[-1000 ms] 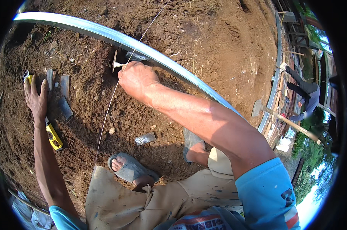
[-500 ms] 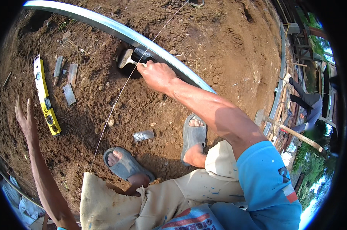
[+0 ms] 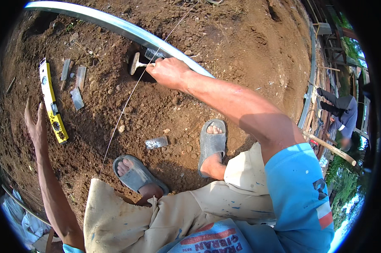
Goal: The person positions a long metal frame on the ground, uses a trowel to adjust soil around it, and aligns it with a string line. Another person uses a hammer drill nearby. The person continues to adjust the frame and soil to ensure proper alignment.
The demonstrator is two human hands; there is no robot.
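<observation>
My right hand (image 3: 168, 72) is closed around the handle of a small trowel (image 3: 134, 64). Its dirt-caked blade hangs over a dark hole (image 3: 146, 78) in the soil, just beside a long silvery metal channel (image 3: 131, 30). Inside the hole, a piece of grey metal (image 3: 153, 54) shows against the channel. Out to the left, my left hand (image 3: 37, 124) holds nothing, its fingers stretched apart. Close by it lies a yellow spirit level (image 3: 52, 101) smeared with soil. A taut string (image 3: 125, 107) runs slantwise past the trowel.
Several short metal strips (image 3: 77, 98) lie right of the level, and another metal strip (image 3: 156, 142) is by my sandalled feet (image 3: 213, 141). At the right, a wooden handle (image 3: 331, 148) sticks out near stacked timber, where another person (image 3: 346, 111) bends over. White sacking (image 3: 24, 217) lies lower left.
The trowel blade has turned more edge-on, and my right hand has shifted slightly up and right. My left hand has moved a little up and right, nearer the level. The view has shifted slightly.
</observation>
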